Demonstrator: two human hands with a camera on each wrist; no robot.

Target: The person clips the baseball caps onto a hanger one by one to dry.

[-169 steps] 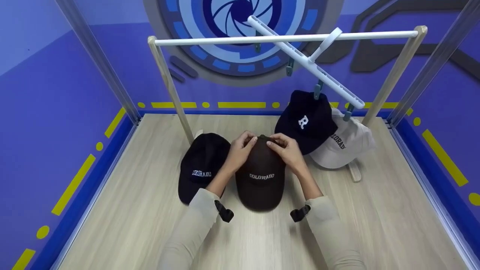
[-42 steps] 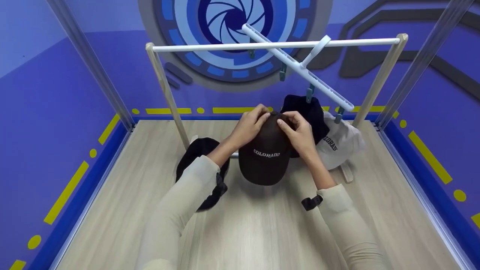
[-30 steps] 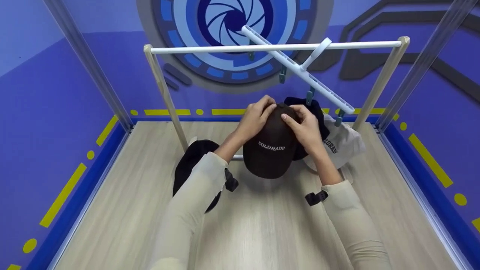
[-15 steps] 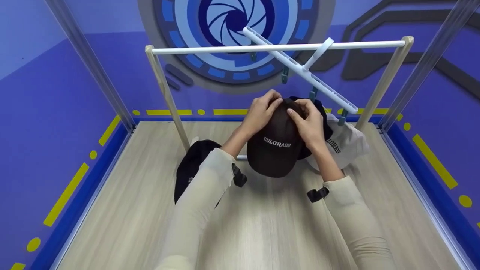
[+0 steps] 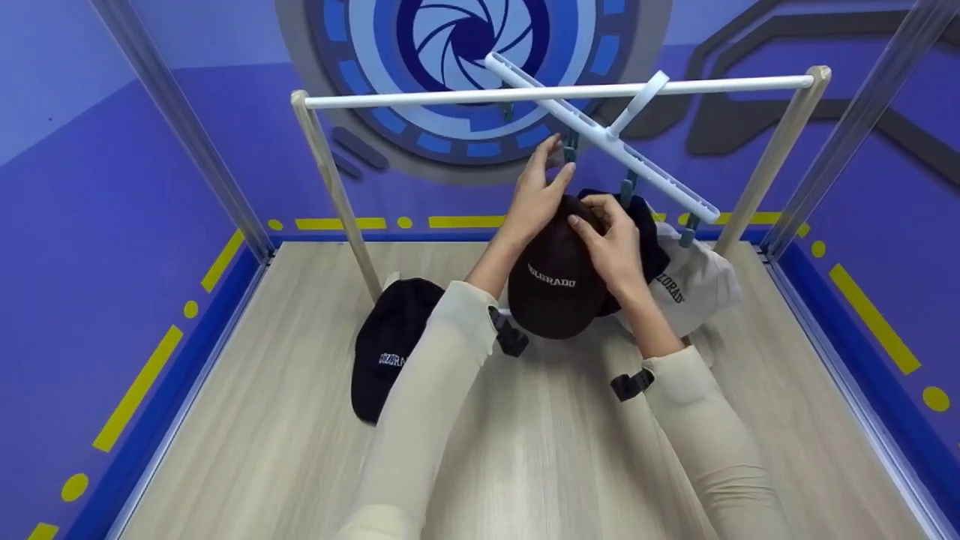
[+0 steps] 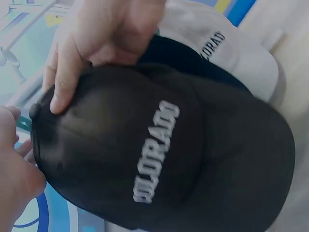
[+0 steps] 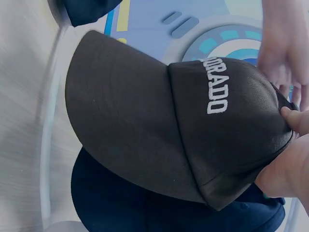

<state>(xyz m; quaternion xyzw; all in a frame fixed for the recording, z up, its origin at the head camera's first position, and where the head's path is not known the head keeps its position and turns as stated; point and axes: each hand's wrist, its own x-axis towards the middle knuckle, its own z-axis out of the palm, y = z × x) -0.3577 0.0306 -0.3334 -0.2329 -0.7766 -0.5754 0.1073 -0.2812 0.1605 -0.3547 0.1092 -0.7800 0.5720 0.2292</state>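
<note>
A dark brown cap (image 5: 555, 307) with white COLORADO lettering is up off the table, brim down. My right hand (image 5: 616, 244) pinches it near the crown top; the right wrist view shows this hand (image 7: 288, 166) at the cap's edge. My left hand (image 5: 531, 199) is off the cap, thumb and fingers apart beside a green clip (image 5: 571, 144) of the white hanger (image 5: 637, 163). In the left wrist view that clip (image 6: 23, 123) shows between left-hand fingers and the cap (image 6: 106, 140); whether they touch it is unclear.
A navy cap (image 5: 652, 244) and an off-white cap (image 5: 701, 281) hang from the hanger's right-hand clips, partly hidden. The hanger hooks slantwise over the rack's white bar (image 5: 420, 98). Another dark COLORADO cap (image 5: 382, 330) lies on the wooden table (image 5: 285, 375), by the left post.
Both hands have lifted the brown cap from the table towards the hanger. Over the last half second my left hand lets go of it and rises to the clip; the right keeps hold.
</note>
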